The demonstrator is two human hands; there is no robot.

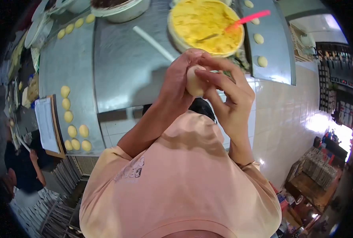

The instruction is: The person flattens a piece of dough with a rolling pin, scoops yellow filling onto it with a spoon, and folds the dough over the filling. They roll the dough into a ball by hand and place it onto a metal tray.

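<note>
Both hands are cupped and pinching one dough ball (194,81) above the tabletop (121,67), left hand (180,85) cradling, right hand (228,93) closing it, while finished balls (74,131) lie in rows and the filling bowl (205,26) looks nearly full, so plenty seems left.

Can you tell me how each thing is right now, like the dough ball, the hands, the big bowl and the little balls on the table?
dough ball: held up between both hands, pinched.
left hand: cupped around the ball.
right hand: fingertips pressing on the ball.
big bowl: full of yellow filling.
pink spatula: stuck in the filling, handle out.
small dough balls: lying in rows on the steel table.
clipboard: lying flat, paper on it.
</note>
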